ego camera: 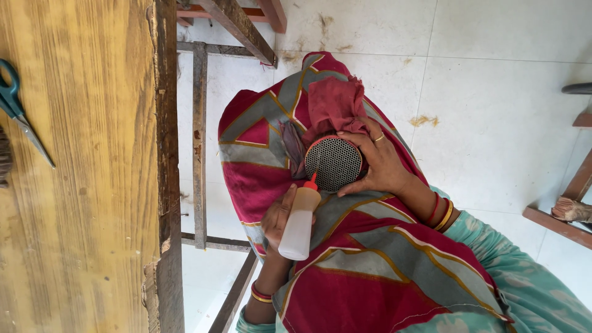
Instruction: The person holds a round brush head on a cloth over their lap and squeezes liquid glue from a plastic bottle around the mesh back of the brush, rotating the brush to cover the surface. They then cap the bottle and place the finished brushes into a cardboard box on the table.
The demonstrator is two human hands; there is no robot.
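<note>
My right hand (381, 161) grips a round black mesh disc with a red rim (333, 163), held on my lap against a bundle of dark red cloth (333, 102). My left hand (275, 217) holds a white squeeze bottle with a red nozzle (298, 223), tilted upward. The nozzle tip touches the lower edge of the disc's rim. Both wrists wear red and gold bangles. A red, grey and gold patterned cloth (370, 259) covers my lap under both hands.
A worn yellow wooden table top (80, 185) fills the left side, with teal-handled scissors (18, 108) lying on it. Its dark frame bars (199, 142) stand over the white tiled floor (493, 92). More wooden furniture legs (558, 222) sit at the right edge.
</note>
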